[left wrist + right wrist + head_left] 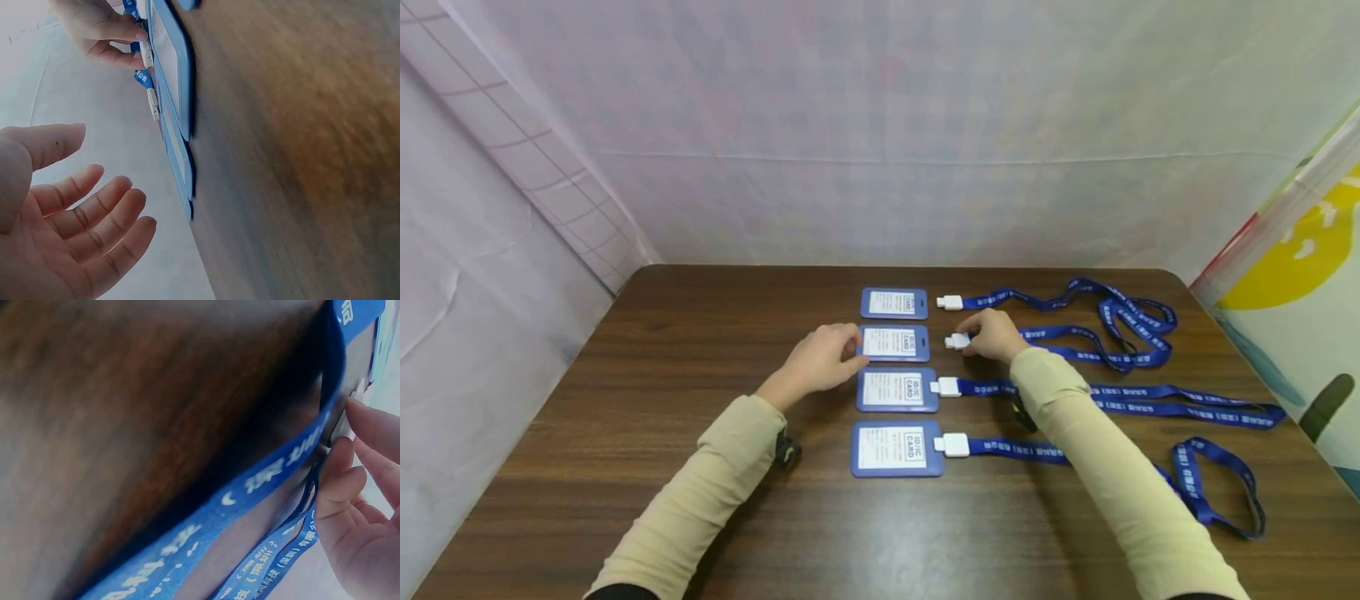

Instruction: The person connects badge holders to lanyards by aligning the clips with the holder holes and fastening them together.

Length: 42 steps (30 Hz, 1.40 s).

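My right hand (996, 336) pinches the white plastic clip (957, 341) at the end of a blue lanyard (1060, 333); the right wrist view shows thumb and fingers on its edges. That clip lies just right of a blue ID card holder (893, 343), with a gap between them. At the holder's left edge is my left hand (822, 358), fingers relaxed and parted in the left wrist view, holding nothing. Whether its fingertips touch the holder I cannot tell. Another card holder (893, 303) lies behind, apart from its lanyard's white clip (950, 302).
Nearer me, two card holders, one in the middle (898, 390) and one in front (897, 448), meet their lanyards' white clips at the right edge. The lanyard straps (1187, 408) spread over the right side of the brown table (625, 400). Pale curtains (880, 125) hang behind.
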Each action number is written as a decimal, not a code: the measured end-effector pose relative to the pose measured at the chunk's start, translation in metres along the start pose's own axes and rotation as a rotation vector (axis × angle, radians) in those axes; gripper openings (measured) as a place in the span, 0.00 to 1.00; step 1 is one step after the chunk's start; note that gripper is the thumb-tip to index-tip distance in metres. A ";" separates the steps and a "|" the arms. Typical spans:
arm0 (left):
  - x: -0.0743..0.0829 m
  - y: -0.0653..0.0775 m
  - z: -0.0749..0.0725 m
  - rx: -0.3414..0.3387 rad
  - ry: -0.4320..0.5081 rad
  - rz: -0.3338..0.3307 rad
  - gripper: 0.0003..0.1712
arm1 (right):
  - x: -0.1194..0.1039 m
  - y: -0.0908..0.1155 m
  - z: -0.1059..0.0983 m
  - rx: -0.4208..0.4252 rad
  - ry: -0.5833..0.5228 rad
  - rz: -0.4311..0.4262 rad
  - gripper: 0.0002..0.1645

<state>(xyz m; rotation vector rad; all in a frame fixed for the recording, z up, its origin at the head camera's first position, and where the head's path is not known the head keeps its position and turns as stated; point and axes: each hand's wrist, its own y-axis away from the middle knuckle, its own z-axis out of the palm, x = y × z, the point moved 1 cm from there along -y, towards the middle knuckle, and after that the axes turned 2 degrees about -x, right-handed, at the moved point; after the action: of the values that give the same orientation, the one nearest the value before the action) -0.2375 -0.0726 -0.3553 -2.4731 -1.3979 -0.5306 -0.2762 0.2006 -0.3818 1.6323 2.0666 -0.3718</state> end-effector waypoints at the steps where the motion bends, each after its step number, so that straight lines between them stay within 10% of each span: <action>1: 0.000 -0.001 0.000 0.001 0.002 0.001 0.13 | 0.000 0.000 0.000 0.004 0.003 -0.004 0.21; 18: -0.004 -0.018 -0.004 0.002 -0.051 0.018 0.15 | -0.002 -0.005 0.004 0.015 0.045 0.009 0.18; 42: -0.015 -0.047 -0.006 -0.219 -0.151 -0.011 0.28 | -0.010 -0.005 0.000 0.003 0.138 -0.048 0.15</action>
<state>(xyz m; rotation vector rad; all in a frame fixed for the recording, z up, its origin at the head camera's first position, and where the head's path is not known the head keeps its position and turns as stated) -0.2859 -0.0625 -0.3548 -2.7314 -1.4817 -0.5349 -0.2797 0.1910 -0.3774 1.6541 2.2110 -0.2861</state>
